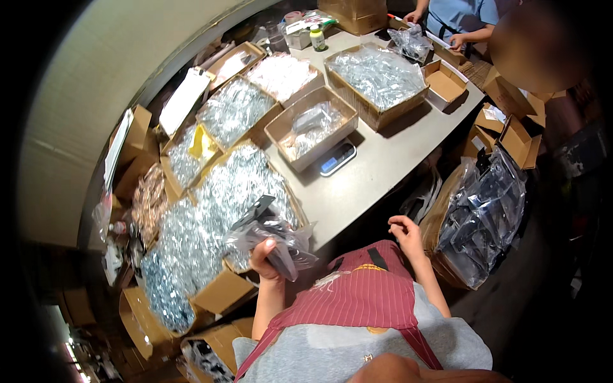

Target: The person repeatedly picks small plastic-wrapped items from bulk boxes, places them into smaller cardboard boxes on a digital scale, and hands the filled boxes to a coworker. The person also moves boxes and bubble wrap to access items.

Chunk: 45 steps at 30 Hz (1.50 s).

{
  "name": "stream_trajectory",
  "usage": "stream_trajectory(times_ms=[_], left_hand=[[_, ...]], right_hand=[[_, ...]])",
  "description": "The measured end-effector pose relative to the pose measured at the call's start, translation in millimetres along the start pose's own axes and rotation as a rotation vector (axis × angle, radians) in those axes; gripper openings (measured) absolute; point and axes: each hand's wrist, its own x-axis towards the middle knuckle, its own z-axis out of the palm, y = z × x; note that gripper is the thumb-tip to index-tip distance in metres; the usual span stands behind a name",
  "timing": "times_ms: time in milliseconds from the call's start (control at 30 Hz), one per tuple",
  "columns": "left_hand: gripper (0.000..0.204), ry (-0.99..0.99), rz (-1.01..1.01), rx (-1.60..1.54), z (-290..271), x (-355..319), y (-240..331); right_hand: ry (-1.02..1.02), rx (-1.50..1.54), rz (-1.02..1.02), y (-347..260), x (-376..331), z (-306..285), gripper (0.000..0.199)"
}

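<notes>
My left hand point(263, 260) is closed on a clear plastic bag point(291, 256) with dark flat pieces inside. The thumb lies across the bag, and a black end sticks up at its top. Behind it spreads a large open box full of shiny silvery packets point(236, 182). Out to the right, my right hand point(407, 232) hangs by the table's front edge with its fingers loosely bent and apart, and no object shows in it. Nearest to that hand is a carton of bagged black parts point(482, 220).
On the grey table point(377, 163) are a digital scale point(338, 158), a cardboard box with clear bags point(311, 127), a bigger box of clear packets point(378, 78) and a small open carton point(444, 85). A green bottle point(317, 38) stands behind. Another person's hands point(456, 42) work at the far right.
</notes>
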Motion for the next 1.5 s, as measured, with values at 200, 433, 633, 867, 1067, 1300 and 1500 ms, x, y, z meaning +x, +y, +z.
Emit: stream_trajectory(times_ms=[200,433,633,867,1067,1300,1500], left_hand=[[0.052,-0.010,-0.066,-0.129,4.7,76.7,35.3],[0.053,0.071,-0.052,-0.074,-4.4,138.3,32.7],[0.048,0.158,0.137,0.155,19.9,158.8,38.6],[0.048,0.371,0.234,0.210,-11.0,145.0,45.8],[0.049,0.648,0.286,0.203,107.4,155.8,35.9],[0.042,0.435,0.159,0.193,171.2,245.7,-17.8],[0.048,-0.061,-0.239,0.233,239.0,320.1,-71.7]], right_hand=[[-0.089,-0.128,0.031,-35.2,64.4,23.9,0.020],[-0.189,0.042,0.251,-58.2,204.6,40.0,0.051],[-0.384,0.149,0.301,-88.6,326.2,69.8,0.061],[-0.751,0.456,0.794,-48.1,318.0,67.3,0.029],[-0.617,0.840,0.865,-110.7,315.1,-42.0,0.052],[-0.301,1.032,0.395,-183.2,343.6,-202.7,0.055],[0.201,0.382,-0.179,-202.4,383.7,-314.6,0.079]])
